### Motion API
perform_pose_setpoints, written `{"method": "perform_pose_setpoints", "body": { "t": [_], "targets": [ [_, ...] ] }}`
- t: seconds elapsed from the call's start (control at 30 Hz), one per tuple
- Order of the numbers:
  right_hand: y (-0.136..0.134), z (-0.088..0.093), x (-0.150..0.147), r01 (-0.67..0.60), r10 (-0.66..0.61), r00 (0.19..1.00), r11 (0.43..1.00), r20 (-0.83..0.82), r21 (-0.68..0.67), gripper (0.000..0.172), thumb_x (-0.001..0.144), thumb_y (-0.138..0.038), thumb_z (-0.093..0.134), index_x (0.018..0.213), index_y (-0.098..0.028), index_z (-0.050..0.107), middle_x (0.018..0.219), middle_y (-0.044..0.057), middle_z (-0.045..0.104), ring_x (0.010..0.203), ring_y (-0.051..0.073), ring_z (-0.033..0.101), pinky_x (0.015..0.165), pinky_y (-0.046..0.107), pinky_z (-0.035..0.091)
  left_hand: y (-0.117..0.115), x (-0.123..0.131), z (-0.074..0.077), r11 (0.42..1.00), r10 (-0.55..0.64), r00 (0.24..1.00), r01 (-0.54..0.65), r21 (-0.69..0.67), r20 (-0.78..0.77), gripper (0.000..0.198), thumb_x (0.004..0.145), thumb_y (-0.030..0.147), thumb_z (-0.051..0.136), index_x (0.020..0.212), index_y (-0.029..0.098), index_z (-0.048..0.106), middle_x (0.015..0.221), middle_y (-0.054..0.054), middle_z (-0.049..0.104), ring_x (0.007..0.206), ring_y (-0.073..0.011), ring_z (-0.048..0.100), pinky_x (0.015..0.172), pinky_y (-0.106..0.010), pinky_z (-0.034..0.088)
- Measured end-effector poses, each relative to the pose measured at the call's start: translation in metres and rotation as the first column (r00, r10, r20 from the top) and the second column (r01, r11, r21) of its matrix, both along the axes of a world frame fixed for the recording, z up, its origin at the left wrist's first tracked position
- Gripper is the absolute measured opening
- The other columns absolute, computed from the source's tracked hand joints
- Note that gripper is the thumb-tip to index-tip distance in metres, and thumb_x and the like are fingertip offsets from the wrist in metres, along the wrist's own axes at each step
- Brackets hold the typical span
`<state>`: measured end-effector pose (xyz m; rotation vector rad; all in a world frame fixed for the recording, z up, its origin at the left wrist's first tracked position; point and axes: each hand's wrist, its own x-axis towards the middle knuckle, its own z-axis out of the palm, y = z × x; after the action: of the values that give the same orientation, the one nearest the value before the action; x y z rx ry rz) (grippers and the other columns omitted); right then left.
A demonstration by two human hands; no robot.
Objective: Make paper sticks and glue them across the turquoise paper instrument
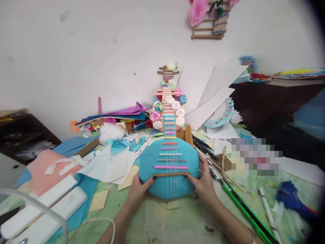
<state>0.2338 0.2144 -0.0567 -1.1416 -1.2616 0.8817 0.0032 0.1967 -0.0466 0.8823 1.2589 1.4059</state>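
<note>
A blue handmade string instrument stands tilted back at the middle, with white strings and coloured crossbars on its front. My left hand grips its lower left side, the thumb on the left end of a brown bar. My right hand grips the lower right side, the thumb by the bar's right end. The other fingers are partly hidden behind the body. Behind its neck stands a pink instrument covered with paper flowers.
White paper, pink paper and white boxes lie left. A green cutter, pens, a white stick and a dark blue object lie right. A cable crosses the front left.
</note>
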Motion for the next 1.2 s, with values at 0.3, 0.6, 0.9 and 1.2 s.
{"method": "perform_pose_setpoints", "body": {
  "t": [0.3,0.6,0.9,1.2],
  "targets": [
    [0.001,0.015,0.009,0.086,-0.086,0.985,0.996,-0.15,-0.003,0.072,0.067,-0.028,0.069,0.13,-0.023,0.033,0.135,0.013,0.043,0.122,0.026,0.045,0.101,0.045,0.037,0.0,-0.031,0.008,0.701,-0.713,0.649,0.673,-0.235,-0.265,0.043,0.079,0.054,0.053,0.074,0.011,0.057,0.034,0.004,0.044,0.026,-0.0021,0.026,0.032,-0.015,0.017],
    [-0.007,0.011,0.003,0.015,-0.015,0.985,1.0,-0.17,0.001,0.07,0.067,-0.029,0.064,0.129,-0.018,0.033,0.134,0.015,0.045,0.118,0.026,0.048,0.1,0.042,0.038,0.012,-0.056,0.026,0.967,0.031,0.999,-0.04,0.251,0.038,0.032,0.072,0.044,0.066,0.066,0.014,0.056,0.033,0.01,0.027,0.03,-0.0017,0.019,0.036,-0.016,0.011],
    [-0.012,0.007,-0.003,-0.158,0.156,0.982,0.987,-0.11,-0.016,0.072,0.069,-0.034,0.067,0.129,-0.022,0.029,0.126,0.014,0.049,0.111,0.026,0.053,0.094,0.042,0.042,0.015,-0.056,0.025,0.876,0.381,0.916,-0.4,0.269,0.122,0.037,0.069,0.043,0.066,0.053,0.016,0.046,0.037,0.011,0.02,0.033,-0.0017,0.015,0.036,-0.018,0.008],
    [-0.019,-0.002,-0.014,-0.37,0.342,0.921,0.917,-0.185,-0.149,0.087,0.053,-0.04,0.078,0.124,-0.02,0.033,0.123,0.015,0.052,0.109,0.029,0.054,0.093,0.044,0.042,0.02,-0.066,0.025,0.921,0.359,0.932,-0.347,0.175,-0.039,0.05,0.061,0.059,0.063,0.052,0.019,0.035,0.048,0.006,0.033,0.044,-0.0064,0.035,0.042,-0.02,0.029]
  ]
}}
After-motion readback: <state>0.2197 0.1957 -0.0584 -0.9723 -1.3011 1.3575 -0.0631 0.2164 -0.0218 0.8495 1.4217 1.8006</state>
